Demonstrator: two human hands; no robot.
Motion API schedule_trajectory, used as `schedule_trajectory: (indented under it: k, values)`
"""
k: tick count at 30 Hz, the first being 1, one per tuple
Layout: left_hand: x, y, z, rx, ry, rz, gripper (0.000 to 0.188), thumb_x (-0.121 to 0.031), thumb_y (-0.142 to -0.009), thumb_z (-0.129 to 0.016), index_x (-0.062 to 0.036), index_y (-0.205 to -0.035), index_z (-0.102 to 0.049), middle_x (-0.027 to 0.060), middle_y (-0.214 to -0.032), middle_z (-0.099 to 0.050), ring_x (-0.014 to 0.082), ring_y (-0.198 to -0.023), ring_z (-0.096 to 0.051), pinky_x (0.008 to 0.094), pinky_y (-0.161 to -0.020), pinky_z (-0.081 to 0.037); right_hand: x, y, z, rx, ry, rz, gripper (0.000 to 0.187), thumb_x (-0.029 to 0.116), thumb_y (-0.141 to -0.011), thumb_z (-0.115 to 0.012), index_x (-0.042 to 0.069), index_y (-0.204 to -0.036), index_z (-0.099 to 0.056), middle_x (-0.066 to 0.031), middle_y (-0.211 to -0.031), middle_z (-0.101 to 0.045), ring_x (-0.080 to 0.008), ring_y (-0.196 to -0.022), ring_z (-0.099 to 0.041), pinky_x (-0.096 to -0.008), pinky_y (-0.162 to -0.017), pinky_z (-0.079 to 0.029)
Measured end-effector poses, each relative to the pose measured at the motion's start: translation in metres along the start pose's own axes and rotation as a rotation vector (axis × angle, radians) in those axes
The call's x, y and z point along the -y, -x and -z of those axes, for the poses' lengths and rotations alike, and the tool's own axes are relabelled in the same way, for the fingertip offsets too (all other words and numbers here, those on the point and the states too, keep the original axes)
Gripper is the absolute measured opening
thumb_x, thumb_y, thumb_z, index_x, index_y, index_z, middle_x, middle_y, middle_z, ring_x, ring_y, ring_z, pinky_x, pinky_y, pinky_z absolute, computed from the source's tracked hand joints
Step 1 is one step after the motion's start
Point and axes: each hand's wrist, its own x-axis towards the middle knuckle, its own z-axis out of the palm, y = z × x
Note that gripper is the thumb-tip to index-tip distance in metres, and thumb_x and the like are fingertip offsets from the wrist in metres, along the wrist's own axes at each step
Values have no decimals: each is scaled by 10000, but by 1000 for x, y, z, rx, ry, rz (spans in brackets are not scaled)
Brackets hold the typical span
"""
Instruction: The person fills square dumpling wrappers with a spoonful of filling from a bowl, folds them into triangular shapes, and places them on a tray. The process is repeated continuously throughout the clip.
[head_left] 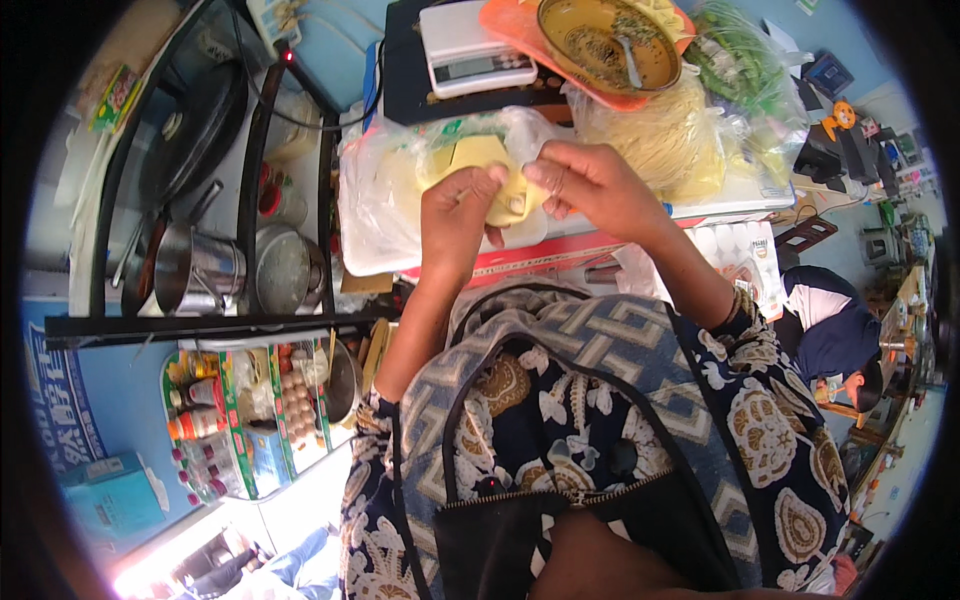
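While the left hand (458,215) and the right hand (592,182) pinch a yellow wrapper (512,207) between them, above the white tray (385,252), the step seems to be folding — next, I judge, its edges need gentle, even pressing, without tearing.

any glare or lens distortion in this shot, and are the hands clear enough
Head view: dark corners, with the black shelf bowing toward the rim; head view: lower left, beyond the eggs, is blown out white; head view: pale highlights on the clear plastic; head view: left hand and right hand are readable, without strong blur.
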Motion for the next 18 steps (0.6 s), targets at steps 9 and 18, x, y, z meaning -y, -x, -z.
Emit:
schedule_trajectory:
  k: [9, 18]
  values:
    - [-3, -1, -13, -85, -198, -140, 143, -108, -935, -610, 31, -926, -636, 84, -763, -659, 136, -597, -625, 253, -484, -503, 16, -6, 11, -134, 302, 148, 389, 379, -860, -668, 21, -754, -557, -158, -632, -554, -334, -586, -561, -415, -560, -425]
    - [-48, -55, -36, 40, -494, -381, 145, -140, -914, -651, 1, -901, -684, 19, -757, -640, 64, -630, -575, 227, -496, -505, -5, -18, 39, -305, -192, 126, 223, 183, -838, -711, -4, -865, -593, -72, -685, -603, -103, -615, -558, -280, -552, -434]
